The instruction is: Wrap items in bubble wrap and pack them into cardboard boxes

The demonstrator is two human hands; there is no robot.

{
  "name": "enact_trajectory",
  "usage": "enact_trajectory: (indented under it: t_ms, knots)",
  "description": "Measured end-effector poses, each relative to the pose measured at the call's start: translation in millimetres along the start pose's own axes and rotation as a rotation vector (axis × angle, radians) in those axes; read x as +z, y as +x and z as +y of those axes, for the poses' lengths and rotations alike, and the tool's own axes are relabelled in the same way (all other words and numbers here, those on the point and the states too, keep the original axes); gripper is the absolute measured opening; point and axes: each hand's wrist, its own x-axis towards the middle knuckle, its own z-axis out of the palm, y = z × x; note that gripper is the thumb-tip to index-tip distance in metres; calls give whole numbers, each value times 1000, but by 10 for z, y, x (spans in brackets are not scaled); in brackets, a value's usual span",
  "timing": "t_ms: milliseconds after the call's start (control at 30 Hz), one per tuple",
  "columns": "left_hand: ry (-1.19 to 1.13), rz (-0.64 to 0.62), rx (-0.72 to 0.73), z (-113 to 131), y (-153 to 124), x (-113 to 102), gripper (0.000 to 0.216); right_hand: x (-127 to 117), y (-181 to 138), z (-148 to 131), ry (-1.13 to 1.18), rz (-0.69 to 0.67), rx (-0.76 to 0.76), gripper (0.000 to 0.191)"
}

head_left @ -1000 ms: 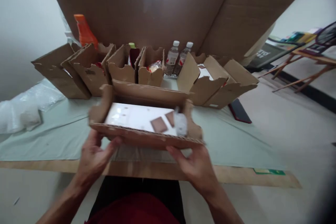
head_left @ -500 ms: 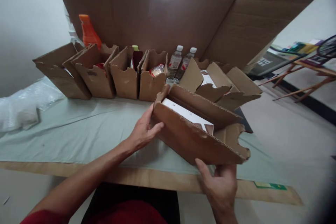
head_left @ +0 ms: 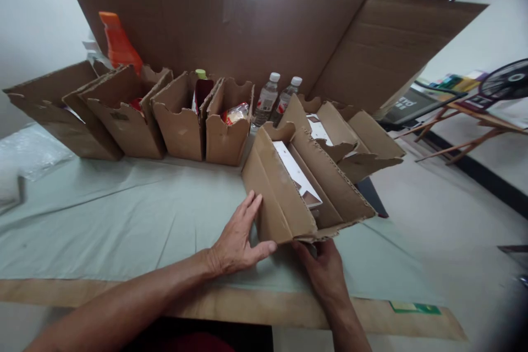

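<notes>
A cardboard file box (head_left: 270, 192) stands at an angle on the cloth-covered table, with a flat white box (head_left: 295, 173) with brown markings inside it. My left hand (head_left: 236, 242) lies against its left wall, fingers stretched and thumb apart. At its near end, my right hand (head_left: 324, 267) grips the lower edge; the fingertips are partly hidden under the cardboard. Behind it on the right is another cardboard box (head_left: 340, 151) holding a white item (head_left: 319, 129).
Several cardboard boxes (head_left: 226, 146) with packets line the back left. An orange bottle (head_left: 119, 47) rises behind them. Two clear bottles (head_left: 266, 99) stand mid-back, before a tall cardboard panel (head_left: 247, 22). Plastic wrap (head_left: 33, 148) lies left; a fan (head_left: 509, 80) sits right.
The held box has swung so its near end points more toward me, and it sits nearer the right-hand boxes. My left hand slid along its side; my right hand moved left with its end.
</notes>
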Motion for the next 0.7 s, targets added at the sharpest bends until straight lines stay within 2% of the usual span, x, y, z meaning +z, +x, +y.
enact_trajectory:
  t_ms: [133, 267, 367, 467, 600, 700]
  knots:
    - [9, 8, 4, -92, 73, -31, 103, 156, 138, -164, -121, 7, -22, 50]
    - [6, 57, -10, -202, 131, -82, 93, 288, 319, -261, -273, 52, -58, 56]
    - [6, 75, -34, -258, 141, -101, 93, 402, 541, -320, -416, 83, -100, 59]
    - [15, 67, -50, -270, 131, -104, 94, 526, 857, -401, -544, 87, -92, 49]
    - [40, 39, -69, -230, 115, -111, 92, 640, 1176, -490, -581, 84, -80, 36]
    - [53, 38, -90, -197, 108, -119, 89, 708, 1157, -513, -525, 0, -133, 38]
